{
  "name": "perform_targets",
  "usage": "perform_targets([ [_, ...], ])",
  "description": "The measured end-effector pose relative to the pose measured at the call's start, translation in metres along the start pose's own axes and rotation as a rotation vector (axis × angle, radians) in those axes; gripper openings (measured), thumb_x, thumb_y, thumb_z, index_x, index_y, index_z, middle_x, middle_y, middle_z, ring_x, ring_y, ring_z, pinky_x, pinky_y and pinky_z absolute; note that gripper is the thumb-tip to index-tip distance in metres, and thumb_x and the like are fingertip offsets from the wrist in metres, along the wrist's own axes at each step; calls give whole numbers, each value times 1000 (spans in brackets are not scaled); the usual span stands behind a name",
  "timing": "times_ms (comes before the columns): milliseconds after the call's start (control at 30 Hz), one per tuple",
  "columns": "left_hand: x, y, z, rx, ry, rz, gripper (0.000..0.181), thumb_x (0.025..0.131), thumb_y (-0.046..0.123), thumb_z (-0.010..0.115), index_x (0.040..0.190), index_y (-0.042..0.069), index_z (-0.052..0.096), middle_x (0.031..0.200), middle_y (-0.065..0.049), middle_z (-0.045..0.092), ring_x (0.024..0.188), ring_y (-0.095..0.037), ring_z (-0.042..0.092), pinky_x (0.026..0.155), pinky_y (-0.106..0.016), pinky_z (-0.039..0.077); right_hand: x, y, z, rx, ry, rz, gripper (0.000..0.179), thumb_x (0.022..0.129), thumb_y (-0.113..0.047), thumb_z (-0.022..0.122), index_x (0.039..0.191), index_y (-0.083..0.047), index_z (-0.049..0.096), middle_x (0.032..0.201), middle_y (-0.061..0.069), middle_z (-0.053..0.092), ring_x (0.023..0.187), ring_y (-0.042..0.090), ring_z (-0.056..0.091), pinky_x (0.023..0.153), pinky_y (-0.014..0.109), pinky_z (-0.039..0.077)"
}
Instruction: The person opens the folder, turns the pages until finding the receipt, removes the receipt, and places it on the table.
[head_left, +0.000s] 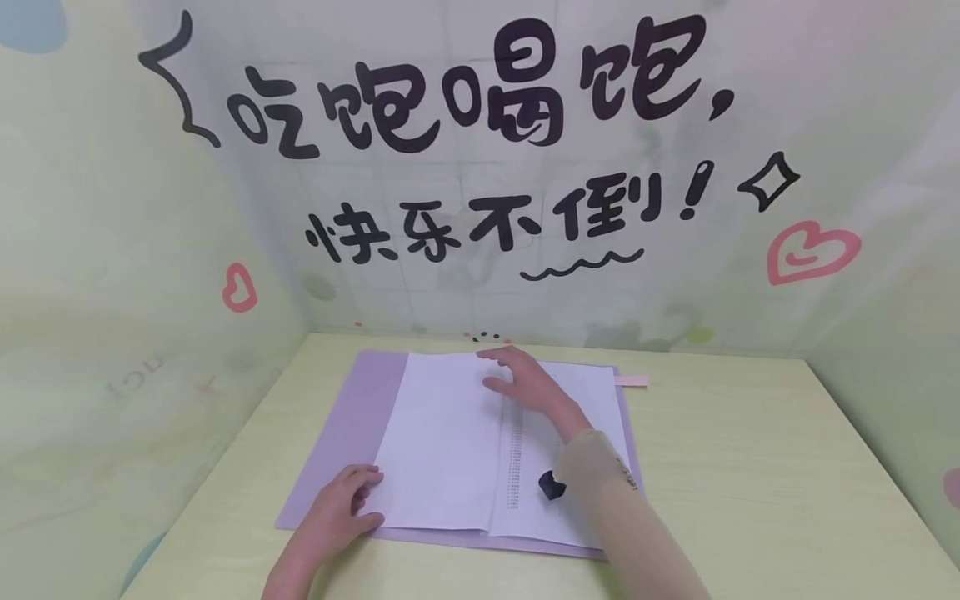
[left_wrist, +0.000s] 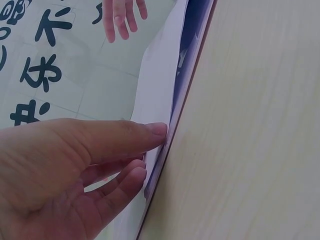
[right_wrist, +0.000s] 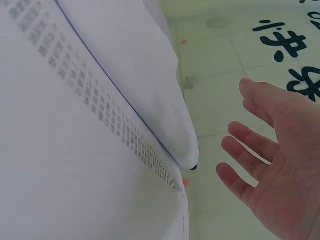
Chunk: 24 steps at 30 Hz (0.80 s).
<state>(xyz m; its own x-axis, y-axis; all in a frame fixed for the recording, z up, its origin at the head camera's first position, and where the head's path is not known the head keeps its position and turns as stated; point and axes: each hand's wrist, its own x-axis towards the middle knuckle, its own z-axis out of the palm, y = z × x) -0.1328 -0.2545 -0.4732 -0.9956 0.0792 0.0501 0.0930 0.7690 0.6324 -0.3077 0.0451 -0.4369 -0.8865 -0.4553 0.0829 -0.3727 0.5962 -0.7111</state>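
One purple folder (head_left: 354, 421) lies open on the worktop (head_left: 757, 475); left hand (head_left: 335, 512), thumb and fingers apart, touches white page (head_left: 442, 433) at lower-left corner; right hand (head_left: 527, 383), fingers apart, hovers near top edge.

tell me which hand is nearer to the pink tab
Right. The right hand is by the far edge of the pages, left of the pink tab; the left hand is at their near-left corner.

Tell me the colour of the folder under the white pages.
The folder is light purple, clearest in the head view.
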Motion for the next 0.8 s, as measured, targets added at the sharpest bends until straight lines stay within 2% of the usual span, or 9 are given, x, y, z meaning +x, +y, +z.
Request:
perform_targets([
  [200, 0, 2, 0, 5, -2, -30, 48, 70, 1, 83, 115, -1, 67, 124, -9, 63, 91, -11, 57, 81, -21, 54, -17, 16, -17, 38, 54, 92, 50, 96, -29, 64, 144, -30, 49, 151, -2, 47, 136, 27, 48, 111, 49, 43],
  [533, 0, 2, -1, 6, -19, -47, 47, 72, 1, 82, 116, -1, 66, 125, -8, 63, 91, -10, 56, 80, -21, 53, -43, 52, -44, 33, 134, 131, 55, 96, -25, 64, 148, -21, 45, 154, 6, 44, 137, 33, 46, 113, 53, 41],
  [800, 0, 2, -1, 10, -14, -33, 48, 71, 2, 83, 116, -2, 66, 124, -8, 63, 90, -9, 56, 79, -20, 53, -63, 73, -56, 54, 180, 159, 60, 93, -18, 67, 148, -14, 43, 154, 16, 42, 136, 40, 44, 111, 57, 40],
])
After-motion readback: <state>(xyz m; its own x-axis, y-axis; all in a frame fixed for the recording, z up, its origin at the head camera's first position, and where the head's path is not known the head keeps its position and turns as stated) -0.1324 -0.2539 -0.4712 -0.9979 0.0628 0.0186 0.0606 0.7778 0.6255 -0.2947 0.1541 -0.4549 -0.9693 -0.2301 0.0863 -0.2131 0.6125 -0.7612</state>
